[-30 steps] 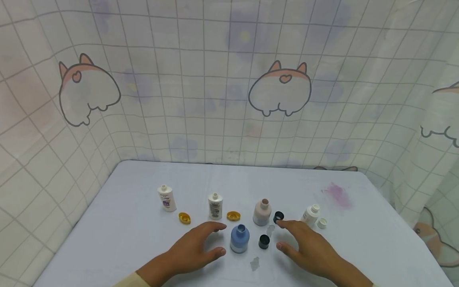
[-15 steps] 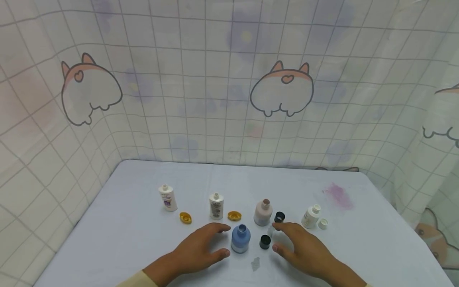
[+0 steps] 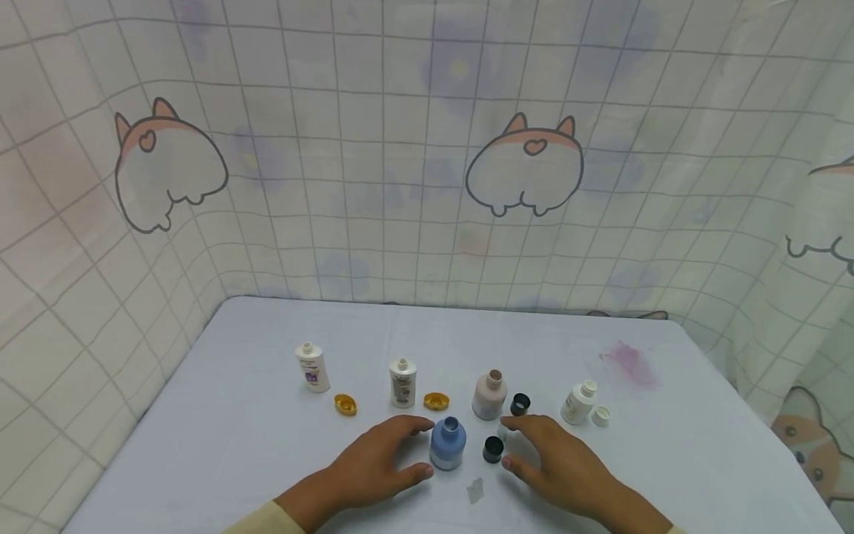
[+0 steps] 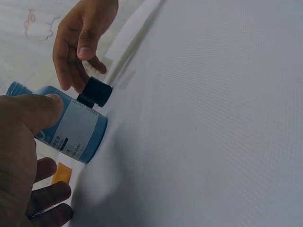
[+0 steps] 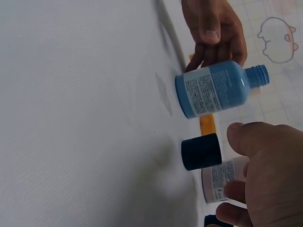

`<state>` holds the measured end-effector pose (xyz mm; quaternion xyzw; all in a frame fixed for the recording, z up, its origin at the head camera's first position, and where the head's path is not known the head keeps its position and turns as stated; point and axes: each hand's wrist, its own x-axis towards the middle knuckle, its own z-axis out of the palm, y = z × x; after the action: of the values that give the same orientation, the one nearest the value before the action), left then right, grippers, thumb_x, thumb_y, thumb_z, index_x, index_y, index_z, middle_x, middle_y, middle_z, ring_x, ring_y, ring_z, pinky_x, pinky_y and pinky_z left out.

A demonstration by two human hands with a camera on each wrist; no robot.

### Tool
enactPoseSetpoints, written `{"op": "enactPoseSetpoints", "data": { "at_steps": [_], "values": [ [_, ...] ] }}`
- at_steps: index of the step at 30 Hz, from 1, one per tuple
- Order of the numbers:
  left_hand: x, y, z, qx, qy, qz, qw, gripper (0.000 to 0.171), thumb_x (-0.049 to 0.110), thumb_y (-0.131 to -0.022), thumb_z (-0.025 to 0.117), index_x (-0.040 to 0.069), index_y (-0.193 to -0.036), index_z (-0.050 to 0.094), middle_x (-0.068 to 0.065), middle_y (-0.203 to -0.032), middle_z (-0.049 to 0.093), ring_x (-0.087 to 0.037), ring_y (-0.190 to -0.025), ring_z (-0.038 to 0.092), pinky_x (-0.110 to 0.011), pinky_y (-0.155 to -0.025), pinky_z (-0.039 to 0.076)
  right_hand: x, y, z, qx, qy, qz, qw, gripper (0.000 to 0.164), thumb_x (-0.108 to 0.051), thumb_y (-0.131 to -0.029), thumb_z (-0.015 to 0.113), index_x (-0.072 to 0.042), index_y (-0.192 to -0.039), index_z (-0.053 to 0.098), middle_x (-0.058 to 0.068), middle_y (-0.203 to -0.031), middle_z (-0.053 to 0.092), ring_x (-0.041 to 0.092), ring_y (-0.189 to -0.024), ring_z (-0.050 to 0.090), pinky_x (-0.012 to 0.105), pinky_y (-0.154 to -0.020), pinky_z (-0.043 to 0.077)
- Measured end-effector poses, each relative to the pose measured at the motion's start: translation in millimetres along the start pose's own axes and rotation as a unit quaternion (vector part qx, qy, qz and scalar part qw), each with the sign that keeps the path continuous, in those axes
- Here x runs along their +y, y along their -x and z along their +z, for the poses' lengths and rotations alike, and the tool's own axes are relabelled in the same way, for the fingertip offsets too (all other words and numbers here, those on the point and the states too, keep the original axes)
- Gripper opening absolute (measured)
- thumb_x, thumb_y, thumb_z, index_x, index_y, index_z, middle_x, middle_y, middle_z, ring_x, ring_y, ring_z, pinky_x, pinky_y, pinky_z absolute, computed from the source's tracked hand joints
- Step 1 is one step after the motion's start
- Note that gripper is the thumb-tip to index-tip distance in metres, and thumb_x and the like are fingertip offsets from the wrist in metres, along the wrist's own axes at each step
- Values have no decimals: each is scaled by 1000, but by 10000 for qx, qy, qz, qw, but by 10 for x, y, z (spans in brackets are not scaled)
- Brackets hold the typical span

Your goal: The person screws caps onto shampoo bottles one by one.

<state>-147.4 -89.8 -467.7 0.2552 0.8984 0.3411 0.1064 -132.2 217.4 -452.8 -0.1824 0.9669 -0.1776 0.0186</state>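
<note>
An uncapped blue bottle (image 3: 448, 445) stands upright near the front of the table. My left hand (image 3: 376, 466) is just left of it, thumb and index finger spread toward its side; whether they touch it I cannot tell. In the left wrist view the thumb overlaps the blue bottle (image 4: 75, 125). To the bottle's right, a black cap (image 3: 493, 449) rests on the table. Close by on the cap's right is my right hand (image 3: 563, 467), thumb and index finger parted. The right wrist view shows that hand (image 5: 272, 170) beside the black cap (image 5: 201, 151), holding nothing.
Behind stand an uncapped pinkish bottle (image 3: 489, 397) with another black cap (image 3: 520, 404), and two white bottles, one left (image 3: 313, 368) and one central (image 3: 403, 386), near yellow caps (image 3: 345, 404). A small white bottle (image 3: 578, 403) and white cap (image 3: 600, 416) are at right.
My left hand has moved right, closer to the blue bottle. My right hand has moved left, from beside the rear black cap toward the front one. The bottles and caps stay in place.
</note>
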Motion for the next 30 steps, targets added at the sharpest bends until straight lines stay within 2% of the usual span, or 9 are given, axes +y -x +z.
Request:
{"op": "enactPoseSetpoints", "data": {
  "at_steps": [9,17,25,30],
  "values": [
    [38,-57,11,-71,5,-70,10000,62,57,-82,63,25,-134,47,12,-131,49,-10,-119,47,-39,-99,41,29,-46,66,-44,5,-66,10000,53,-59,-82,61,-30,-126,54,-13,-121,54,11,-112,51,40,-91,48],
    [28,-86,36,-6,44,43,10000,61,56,-82,63,26,-133,46,12,-131,49,-9,-121,46,-38,-100,40,48,-52,108,11,39,-191,9998,51,-57,-82,62,-30,-125,55,-12,-119,54,9,-109,52,37,-89,49],
    [34,-111,57,16,-6,73,10000,62,57,-82,63,27,-133,46,14,-131,48,-8,-120,46,-37,-100,41,60,-72,142,9,44,-421,9991,55,-60,-83,59,-27,-126,56,-12,-120,54,9,-111,50,37,-91,48],
    [50,-134,62,18,-8,24,10000,64,59,-80,63,28,-134,45,14,-132,47,-8,-120,46,-37,-100,41,59,-94,161,47,153,-529,9985,54,-56,-82,63,-25,-126,56,-11,-120,54,10,-112,50,37,-92,47]
  ]
}}
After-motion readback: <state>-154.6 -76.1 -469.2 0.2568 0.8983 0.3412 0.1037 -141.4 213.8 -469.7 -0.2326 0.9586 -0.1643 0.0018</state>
